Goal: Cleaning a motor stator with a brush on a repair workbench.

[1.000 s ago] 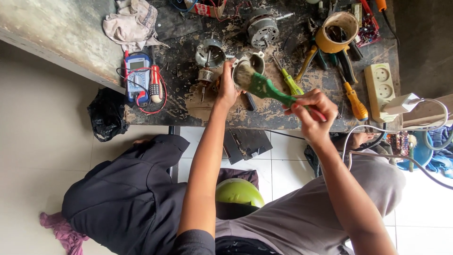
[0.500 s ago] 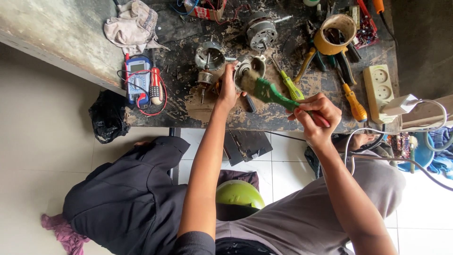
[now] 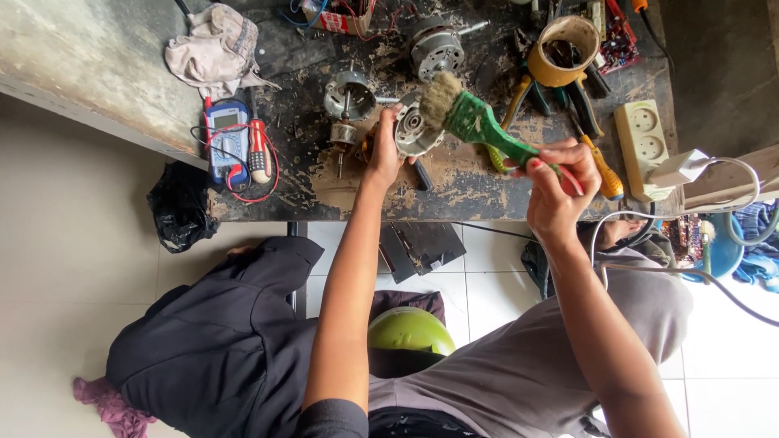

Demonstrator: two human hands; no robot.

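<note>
Crumpled grey rag [image 3: 213, 47] near the worktop [image 3: 324, 195] far-left corner. Blue multimeter [image 3: 226, 139] with red leads close to the near-left edge, red-handled screwdriver [image 3: 259, 152] just beside it. Round motor housing [image 3: 349, 95] mid-worktop, a rotor [image 3: 435, 50] farther back. Roll of tape [image 3: 564, 50] toward the far right, pliers [image 3: 519, 93] beneath it, possibly two pairs. Cream socket strip [image 3: 641, 146] at the right edge. Black bag [image 3: 178, 212] hanging off the near-left edge.

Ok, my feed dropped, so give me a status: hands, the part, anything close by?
Left hand holding round metal motor part over bench. Right hand gripping green brush, bristles on the part. Pliers and screwdriver lie beside the right hand.
</note>
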